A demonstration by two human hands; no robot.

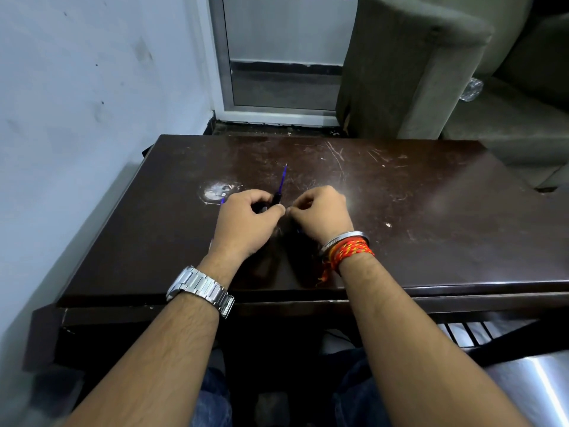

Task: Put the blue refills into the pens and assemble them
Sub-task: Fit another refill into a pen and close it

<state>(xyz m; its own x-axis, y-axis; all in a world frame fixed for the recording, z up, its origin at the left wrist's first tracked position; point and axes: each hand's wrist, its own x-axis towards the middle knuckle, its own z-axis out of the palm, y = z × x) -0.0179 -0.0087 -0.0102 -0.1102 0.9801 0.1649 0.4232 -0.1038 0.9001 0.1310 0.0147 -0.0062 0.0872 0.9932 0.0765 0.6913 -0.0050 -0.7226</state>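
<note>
Both hands meet over the middle of the dark brown, scratched wooden table (400, 211), knuckles up and thumbs nearly touching. The left hand (246, 223) has its fingers curled closed around a black pen part (276, 198), from which a thin blue refill (283, 177) sticks out, pointing away from the person and slightly to the right, its tip raised above the table. A small bit of blue (222, 201) shows at the far left edge of that hand; what it belongs to cannot be told. The right hand (321, 215) is also closed, its thumb and forefinger pinched together just beside the left thumb; whatever it holds is hidden, apart from a dark sliver with a hint of blue (298, 231) under the palm. A silver metal link watch (200, 289) sits on the left wrist; a silver bangle (343, 240) and a red and yellow thread band (351, 252) sit on the right wrist. A pale round scuff (215, 191) marks the table just beyond the left hand. Behind the table stand a white wall (92, 87), a metal-framed glass door (283, 57) and a grey-green upholstered sofa (431, 72)
</note>
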